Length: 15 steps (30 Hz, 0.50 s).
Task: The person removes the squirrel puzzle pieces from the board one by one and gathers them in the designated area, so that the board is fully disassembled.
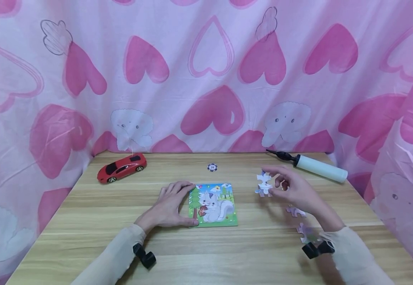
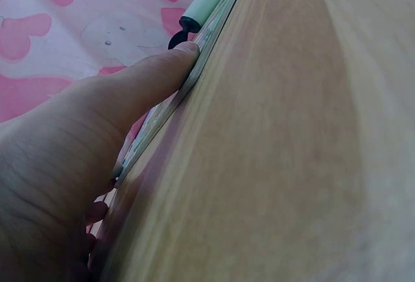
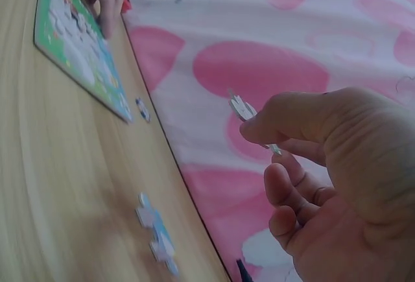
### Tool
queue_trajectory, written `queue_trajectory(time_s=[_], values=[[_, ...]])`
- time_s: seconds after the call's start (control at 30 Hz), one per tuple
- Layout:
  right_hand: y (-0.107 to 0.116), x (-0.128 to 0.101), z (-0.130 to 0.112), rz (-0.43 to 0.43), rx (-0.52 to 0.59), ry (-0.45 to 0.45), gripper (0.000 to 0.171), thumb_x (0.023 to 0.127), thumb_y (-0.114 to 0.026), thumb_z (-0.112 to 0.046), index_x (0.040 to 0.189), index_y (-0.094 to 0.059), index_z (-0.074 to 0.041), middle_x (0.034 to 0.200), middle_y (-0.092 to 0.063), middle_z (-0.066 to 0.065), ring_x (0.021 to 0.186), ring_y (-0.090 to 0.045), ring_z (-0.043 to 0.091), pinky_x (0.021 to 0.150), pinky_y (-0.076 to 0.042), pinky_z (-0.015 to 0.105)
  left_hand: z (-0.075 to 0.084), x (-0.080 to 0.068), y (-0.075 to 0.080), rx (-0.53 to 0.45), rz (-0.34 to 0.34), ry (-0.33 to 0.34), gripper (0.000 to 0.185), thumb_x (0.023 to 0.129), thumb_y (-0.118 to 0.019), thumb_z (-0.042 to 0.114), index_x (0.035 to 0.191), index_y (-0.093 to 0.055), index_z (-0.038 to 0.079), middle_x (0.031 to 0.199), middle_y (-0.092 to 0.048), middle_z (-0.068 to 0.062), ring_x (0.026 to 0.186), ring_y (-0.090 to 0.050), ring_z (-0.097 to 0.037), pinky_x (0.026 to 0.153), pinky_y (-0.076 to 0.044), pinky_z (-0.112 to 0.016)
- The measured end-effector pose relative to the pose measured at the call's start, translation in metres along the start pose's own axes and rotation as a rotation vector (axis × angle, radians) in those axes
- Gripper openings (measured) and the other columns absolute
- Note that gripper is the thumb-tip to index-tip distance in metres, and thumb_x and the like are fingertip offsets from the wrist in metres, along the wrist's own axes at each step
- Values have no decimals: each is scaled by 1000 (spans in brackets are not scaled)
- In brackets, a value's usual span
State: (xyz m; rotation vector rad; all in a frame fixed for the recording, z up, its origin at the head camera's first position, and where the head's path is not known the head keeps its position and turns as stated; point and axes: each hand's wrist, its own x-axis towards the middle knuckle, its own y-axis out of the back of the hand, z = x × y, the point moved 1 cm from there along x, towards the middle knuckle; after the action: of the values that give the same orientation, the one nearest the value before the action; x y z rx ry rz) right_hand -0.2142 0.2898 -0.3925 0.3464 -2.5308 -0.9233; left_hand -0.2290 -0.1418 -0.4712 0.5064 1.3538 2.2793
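Head view gives me the clearest read: my right hand [image 1: 295, 190] is raised just above the light wooden desk [image 1: 96, 221], thumb and fingers pinching a white-and-lilac cardboard jigsaw piece [image 1: 264, 184] that hangs clear of the surface. My left hand [image 1: 170, 206] lies flat, fingers straight and relaxed, resting on the left edge of the square cartoon-squirrel jigsaw board [image 1: 215, 204] at the middle of the desk; the left wrist view shows the thumb lying along that edge. Two more loose pale puzzle pieces [image 1: 295, 211] lie on the desk beneath my right forearm. Farther back sit a red toy sports car [image 1: 122, 167] on the left, a small round blue-and-white token [image 1: 212, 167] in the centre, and a white cylindrical hand pump with a black nozzle [image 1: 313, 166] on the right.
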Motion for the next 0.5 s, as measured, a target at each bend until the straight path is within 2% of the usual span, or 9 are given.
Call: queue_trajectory(time_s=[0.13, 0.27, 0.5], values=[[5, -8, 6, 9, -21, 19, 63, 92, -88, 2, 150, -69, -13, 117, -66, 6, 87, -62, 13, 70, -51, 24, -1, 0, 0, -5, -1, -3, 122, 77, -85, 81, 171, -43, 16, 172, -39, -5, 157, -34, -34, 114, -33, -59], [9, -15, 11, -4, -16, 18, 61, 93, -87, 4, 150, -68, -9, 119, -67, 8, 87, -62, 12, 69, -51, 24, -2, 0, 0, -8, 2, -8, 122, 77, -85, 80, 172, -43, 16, 172, -39, -5, 157, -34, -34, 115, -32, -60], [11, -28, 18, -53, 19, -96, 61, 94, -88, -4, 151, -67, -10, 110, -64, 12, 83, -59, 17, 66, -49, 25, -2, 0, 0, -9, 6, -14, 122, 77, -86, 80, 172, -43, 16, 172, -39, -6, 156, -35, -34, 115, -32, -59]])
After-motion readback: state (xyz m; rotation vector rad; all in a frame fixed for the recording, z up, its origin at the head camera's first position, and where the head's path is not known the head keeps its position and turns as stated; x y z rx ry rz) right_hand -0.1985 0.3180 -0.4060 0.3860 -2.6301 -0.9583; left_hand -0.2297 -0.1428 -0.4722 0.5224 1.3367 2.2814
